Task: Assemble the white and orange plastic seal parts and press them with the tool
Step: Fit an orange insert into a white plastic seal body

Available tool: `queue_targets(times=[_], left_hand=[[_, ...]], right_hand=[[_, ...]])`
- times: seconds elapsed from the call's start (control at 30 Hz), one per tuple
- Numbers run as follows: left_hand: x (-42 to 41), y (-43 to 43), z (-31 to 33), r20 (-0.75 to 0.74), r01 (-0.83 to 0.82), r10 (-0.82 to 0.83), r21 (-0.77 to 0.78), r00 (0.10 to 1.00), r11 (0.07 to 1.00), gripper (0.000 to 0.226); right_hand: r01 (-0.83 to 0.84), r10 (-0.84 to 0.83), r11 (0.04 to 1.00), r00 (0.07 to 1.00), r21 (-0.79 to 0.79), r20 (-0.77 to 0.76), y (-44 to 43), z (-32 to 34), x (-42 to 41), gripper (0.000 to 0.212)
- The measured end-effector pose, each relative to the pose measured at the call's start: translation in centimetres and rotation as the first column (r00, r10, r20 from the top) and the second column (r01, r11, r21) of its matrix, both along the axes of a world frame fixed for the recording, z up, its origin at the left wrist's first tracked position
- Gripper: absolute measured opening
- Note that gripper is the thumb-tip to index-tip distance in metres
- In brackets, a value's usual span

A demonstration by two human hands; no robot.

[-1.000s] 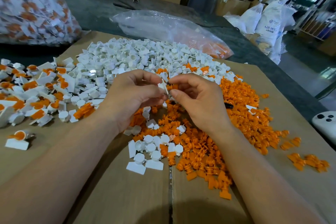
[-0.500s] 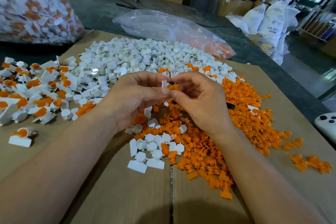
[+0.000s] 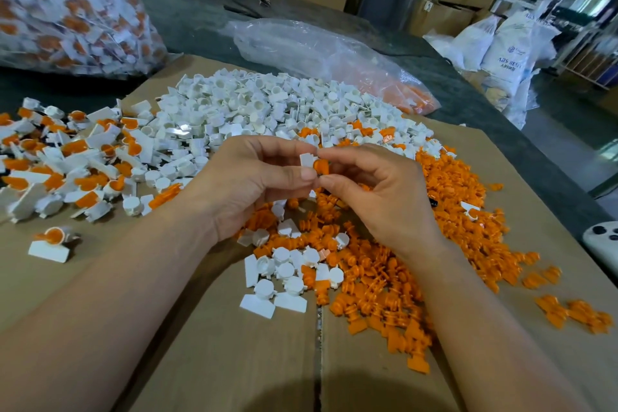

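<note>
Holding the two pieces together above the cardboard (image 3: 200, 361), the left hand (image 3: 254, 184) has its fingers closed on a white part (image 3: 306, 159), and the right hand (image 3: 378, 197) has its fingers closed on an orange part (image 3: 321, 166). The parts touch each other. Below them lies the orange heap (image 3: 418, 244); behind is the white heap (image 3: 267, 107).

- Bare cardboard sheet (image 3: 174, 354) open at near left and near centre; a hand can pass there.
- Far centre blocked by white parts heap (image 3: 267, 104).
- Right side covered by orange parts spread (image 3: 444, 211), thinning toward near right.
- Left: pile of assembled seals (image 3: 67, 157); one stray assembled seal (image 3: 52, 242) lies apart on bare cardboard.
- Both hands occupy centre, raised over the orange spread.
- Far: clear plastic bag (image 3: 317, 47) lies just beyond the heaps.
</note>
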State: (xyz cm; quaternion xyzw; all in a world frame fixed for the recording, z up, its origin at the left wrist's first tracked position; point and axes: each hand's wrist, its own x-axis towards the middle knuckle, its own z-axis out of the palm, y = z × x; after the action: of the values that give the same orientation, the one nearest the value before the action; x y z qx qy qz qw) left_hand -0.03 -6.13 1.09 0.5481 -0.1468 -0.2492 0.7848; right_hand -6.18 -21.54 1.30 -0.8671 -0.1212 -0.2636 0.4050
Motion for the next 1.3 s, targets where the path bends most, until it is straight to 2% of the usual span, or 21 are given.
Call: queue_targets(times=[0.27,0.47,0.8,1.3], left_hand=[[-0.1,0.0,0.0,0.027,-0.028,0.028,0.017,0.999,0.999,0.03],[-0.2,0.0,0.2,0.031,-0.045,0.044,0.042,0.999,0.998,0.02],[-0.8,-0.2,0.5,0.082,-0.068,0.062,0.073,0.995,0.995,0.028],[-1.2,-0.3,0.6,0.103,-0.091,0.08,0.111,0.991,0.99,0.018]], right_hand=[[-0.021,0.02,1.0,0.999,0.003,0.046,-0.1,-0.2,0.2,0.039],[-0.009,0.012,0.999,0.996,-0.036,0.087,0.1,-0.3,0.2,0.036],[0.025,-0.021,0.999,0.996,-0.045,0.091,-0.1,-0.4,0.3,0.028],[0.08,-0.069,0.993,0.991,-0.089,0.114,0.1,-0.1,0.1,0.024]])
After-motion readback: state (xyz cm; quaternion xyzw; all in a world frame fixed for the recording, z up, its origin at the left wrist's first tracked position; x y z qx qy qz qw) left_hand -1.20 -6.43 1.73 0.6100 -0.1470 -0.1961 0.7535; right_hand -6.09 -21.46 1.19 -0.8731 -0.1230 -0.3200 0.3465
